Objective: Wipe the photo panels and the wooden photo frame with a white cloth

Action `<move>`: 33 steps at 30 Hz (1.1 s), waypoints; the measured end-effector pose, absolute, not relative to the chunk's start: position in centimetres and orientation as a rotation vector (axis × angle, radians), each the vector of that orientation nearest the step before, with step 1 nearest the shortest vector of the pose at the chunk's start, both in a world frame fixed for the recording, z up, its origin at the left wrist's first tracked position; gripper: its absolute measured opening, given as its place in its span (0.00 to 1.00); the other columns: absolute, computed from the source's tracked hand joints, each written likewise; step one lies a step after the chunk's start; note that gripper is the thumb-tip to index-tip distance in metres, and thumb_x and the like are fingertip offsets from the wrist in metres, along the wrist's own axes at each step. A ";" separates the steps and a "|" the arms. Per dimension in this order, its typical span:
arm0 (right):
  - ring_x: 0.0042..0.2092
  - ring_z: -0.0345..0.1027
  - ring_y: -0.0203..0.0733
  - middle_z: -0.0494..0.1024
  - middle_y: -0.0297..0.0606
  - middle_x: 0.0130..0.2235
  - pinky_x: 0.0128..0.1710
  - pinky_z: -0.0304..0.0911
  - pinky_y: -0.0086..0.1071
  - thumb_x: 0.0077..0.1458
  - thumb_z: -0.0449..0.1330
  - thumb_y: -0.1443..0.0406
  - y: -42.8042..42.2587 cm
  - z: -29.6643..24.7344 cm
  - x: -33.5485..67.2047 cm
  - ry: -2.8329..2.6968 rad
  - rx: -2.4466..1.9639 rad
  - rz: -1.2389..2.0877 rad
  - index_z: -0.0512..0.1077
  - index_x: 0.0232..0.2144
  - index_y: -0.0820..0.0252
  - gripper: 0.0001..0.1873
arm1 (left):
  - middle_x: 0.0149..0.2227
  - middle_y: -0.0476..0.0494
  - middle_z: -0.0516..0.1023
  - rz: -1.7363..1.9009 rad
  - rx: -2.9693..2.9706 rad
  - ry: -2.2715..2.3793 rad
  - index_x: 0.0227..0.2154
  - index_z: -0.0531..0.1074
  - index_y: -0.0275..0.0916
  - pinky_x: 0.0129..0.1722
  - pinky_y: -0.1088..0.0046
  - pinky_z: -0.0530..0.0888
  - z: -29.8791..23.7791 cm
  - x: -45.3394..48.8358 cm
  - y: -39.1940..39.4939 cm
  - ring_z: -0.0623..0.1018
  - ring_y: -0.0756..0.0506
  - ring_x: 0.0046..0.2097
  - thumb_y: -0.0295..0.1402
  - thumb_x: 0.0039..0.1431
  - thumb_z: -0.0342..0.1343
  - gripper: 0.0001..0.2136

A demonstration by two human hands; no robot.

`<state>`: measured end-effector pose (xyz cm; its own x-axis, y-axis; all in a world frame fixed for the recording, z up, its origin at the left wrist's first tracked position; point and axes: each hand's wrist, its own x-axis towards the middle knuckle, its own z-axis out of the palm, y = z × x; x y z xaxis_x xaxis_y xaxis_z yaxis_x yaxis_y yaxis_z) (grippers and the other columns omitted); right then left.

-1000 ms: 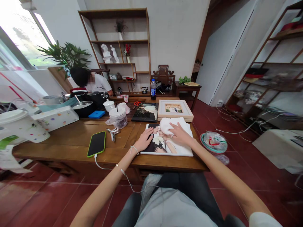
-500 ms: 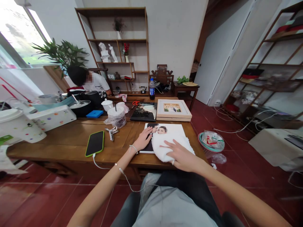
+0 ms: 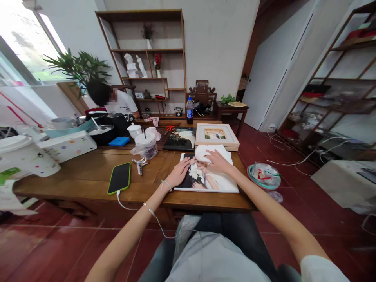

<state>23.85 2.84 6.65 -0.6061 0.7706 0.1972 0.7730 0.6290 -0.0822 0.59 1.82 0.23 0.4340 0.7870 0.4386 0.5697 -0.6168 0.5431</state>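
A photo panel [image 3: 223,184] with a printed picture of a couple lies flat near the table's front edge. My left hand [image 3: 177,172] rests on its left side, fingers stretched out and holding nothing. At the panel's far part, my right hand [image 3: 216,159] grips a fluffy white cloth [image 3: 201,152] and presses it against the surface. Hand and cloth hide some of the picture. Just behind, a dark glossy photo panel [image 3: 178,141] lies beside a pale wooden picture frame [image 3: 232,141].
To the left on the table [image 3: 88,178] are a phone [image 3: 119,178] on a white cable, a bagged cup [image 3: 145,144], a blue box [image 3: 119,141] and a large paper cup [image 3: 32,156]. A bottle [image 3: 189,111] stands behind. A person [image 3: 120,102] sits opposite. A basket [image 3: 252,178] is on the floor.
My right hand has moved the white cloth away from me, from the panel's near right part to its far edge. More of the picture shows. The left hand has stayed in place.
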 end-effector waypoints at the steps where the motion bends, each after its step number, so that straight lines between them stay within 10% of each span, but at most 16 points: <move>1: 0.61 0.47 0.49 0.67 0.49 0.53 0.57 0.39 0.51 0.50 0.49 0.72 2.5 6.7 23.7 -2.631 -1.263 -0.019 0.68 0.47 0.63 0.21 | 0.59 0.38 0.60 0.990 2.372 1.159 0.53 0.63 0.35 0.60 0.59 0.57 0.2 0.6 1.8 0.59 0.44 0.61 0.34 0.62 0.39 0.19; 14: 0.63 0.35 0.52 0.57 0.40 0.60 0.59 0.29 0.55 0.46 0.55 0.69 -11.0 6.7 21.9 -2.790 -0.992 0.099 0.73 0.40 0.59 0.16 | 0.57 0.37 0.63 0.978 2.365 1.159 0.51 0.65 0.33 0.60 0.60 0.58 0.7 0.8 1.8 0.62 0.44 0.59 0.33 0.62 0.38 0.19; 33: 0.60 0.43 0.58 0.60 0.47 0.58 0.55 0.37 0.58 0.51 0.52 0.68 -3.5 6.1 19.9 -2.613 -1.413 -0.129 0.68 0.48 0.59 0.20 | 0.57 0.36 0.63 0.993 2.292 1.103 0.51 0.65 0.33 0.60 0.59 0.56 0.2 0.4 2.3 0.61 0.44 0.60 0.35 0.62 0.39 0.19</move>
